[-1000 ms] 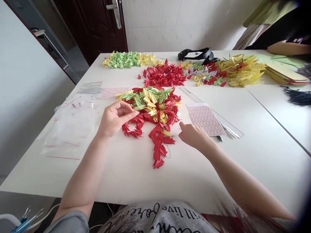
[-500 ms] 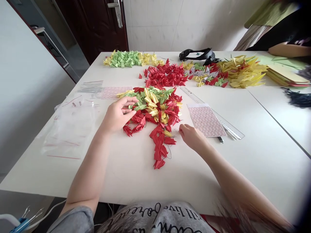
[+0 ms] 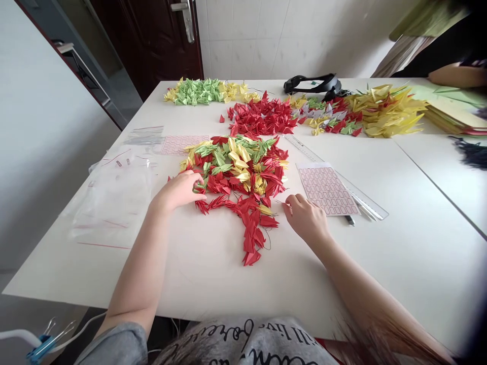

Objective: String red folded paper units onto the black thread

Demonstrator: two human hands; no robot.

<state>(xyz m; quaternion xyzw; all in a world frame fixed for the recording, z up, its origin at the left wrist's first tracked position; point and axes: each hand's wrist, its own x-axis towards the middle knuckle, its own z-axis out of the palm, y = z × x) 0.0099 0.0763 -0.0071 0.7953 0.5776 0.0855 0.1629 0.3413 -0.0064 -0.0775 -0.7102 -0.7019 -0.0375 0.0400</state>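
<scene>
A large heap of folded paper cranes (image 3: 238,175) in red, yellow and green lies mid-table, with a red strand of cranes (image 3: 249,235) trailing toward me. My left hand (image 3: 178,190) rests on the heap's left edge, its fingers curled around a green crane (image 3: 198,186). My right hand (image 3: 304,218) sits just right of the heap, finger and thumb pinched on a thin needle (image 3: 280,202). A fine dark thread (image 3: 268,238) curls beside the red strand.
A pink label sheet (image 3: 327,190) and a long ruler (image 3: 365,205) lie right of the heap, beside a pen (image 3: 350,220). Plastic bags (image 3: 114,197) lie left. Several crane piles (image 3: 262,116) line the back. A co-worker's forearm (image 3: 456,76) rests at far right.
My left hand has dropped from above the heap and curled onto its left edge. The right hand stays nearly still, and the view has shifted slightly.
</scene>
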